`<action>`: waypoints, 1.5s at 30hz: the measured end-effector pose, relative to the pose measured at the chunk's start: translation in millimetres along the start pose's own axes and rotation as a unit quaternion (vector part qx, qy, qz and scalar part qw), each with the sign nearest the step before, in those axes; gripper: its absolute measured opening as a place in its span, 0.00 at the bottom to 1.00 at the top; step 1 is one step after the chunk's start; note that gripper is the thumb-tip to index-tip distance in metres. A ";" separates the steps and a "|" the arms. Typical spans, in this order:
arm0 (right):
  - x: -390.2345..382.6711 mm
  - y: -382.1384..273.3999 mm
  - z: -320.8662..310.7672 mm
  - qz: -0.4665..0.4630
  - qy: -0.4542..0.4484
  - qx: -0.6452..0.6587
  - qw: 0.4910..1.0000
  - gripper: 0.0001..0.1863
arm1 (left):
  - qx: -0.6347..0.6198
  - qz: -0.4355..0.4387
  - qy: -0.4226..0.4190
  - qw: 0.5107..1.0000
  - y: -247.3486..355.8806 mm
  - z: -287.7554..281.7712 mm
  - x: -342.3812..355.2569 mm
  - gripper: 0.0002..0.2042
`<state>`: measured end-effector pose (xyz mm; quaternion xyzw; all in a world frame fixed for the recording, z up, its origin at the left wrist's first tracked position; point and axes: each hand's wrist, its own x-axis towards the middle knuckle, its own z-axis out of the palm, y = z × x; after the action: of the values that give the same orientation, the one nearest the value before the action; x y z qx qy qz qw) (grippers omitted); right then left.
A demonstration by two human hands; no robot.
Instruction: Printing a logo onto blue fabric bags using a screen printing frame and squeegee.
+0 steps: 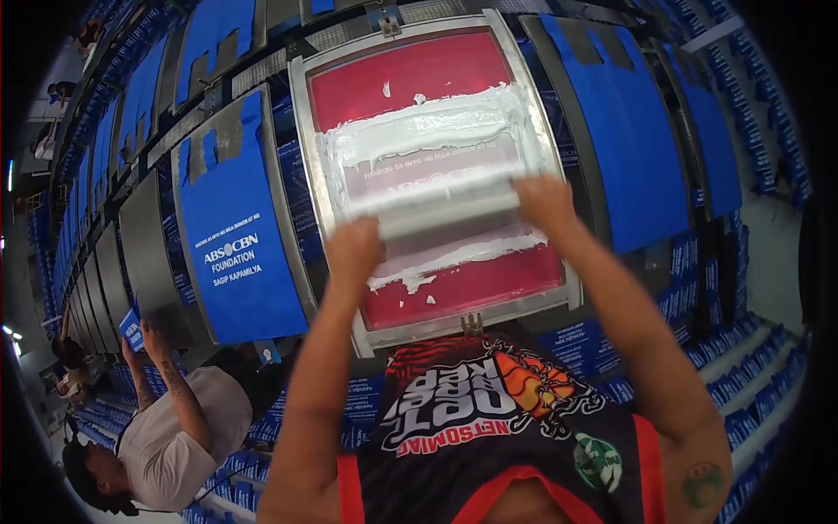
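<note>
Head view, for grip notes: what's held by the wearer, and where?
A squeegee: left hand on its left end, right hand on its right end.

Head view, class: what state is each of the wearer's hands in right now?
Left hand: closed, holding the left end of the pale squeegee.
Right hand: closed, holding its right end.

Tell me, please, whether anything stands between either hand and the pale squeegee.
Nothing visible does: the left hand and right hand grip the squeegee at opposite ends. White paste lies on the red screen, beyond the squeegee and nearer the body.
</note>
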<state>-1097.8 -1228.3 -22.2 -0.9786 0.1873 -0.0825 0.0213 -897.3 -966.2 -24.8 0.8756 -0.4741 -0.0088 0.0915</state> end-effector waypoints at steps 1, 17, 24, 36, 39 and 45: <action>43.3 9.6 4.6 0.039 -0.063 -0.005 0.997 0.07 | 0.022 -0.026 -0.014 0.999 -12.1 2.5 39.2 0.02; 110.3 23.3 -1.2 0.031 -0.107 -0.009 0.994 0.07 | 0.046 -0.026 -0.081 0.995 -29.3 -17.9 101.2 0.06; 137.9 22.4 -12.7 0.031 0.048 0.024 0.998 0.21 | 0.144 -0.053 -0.166 0.974 16.5 -23.3 182.0 0.18; -184.5 -121.4 1.8 0.371 -0.399 0.598 0.587 0.22 | -0.071 0.080 -0.157 0.982 37.7 -62.1 222.9 0.20; -185.0 -132.9 -3.4 0.365 -0.346 0.543 0.672 0.17 | -0.050 0.076 -0.111 0.990 22.8 -33.8 213.0 0.19; -170.3 -131.6 -82.3 0.298 -0.294 0.478 0.773 0.13 | -0.034 0.078 -0.121 0.989 33.7 -45.5 215.2 0.19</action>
<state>-1220.0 -1043.9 42.3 -0.7143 0.3903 0.1405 0.5636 -802.1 -1156.3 41.0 0.8248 -0.5479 -0.1240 0.0634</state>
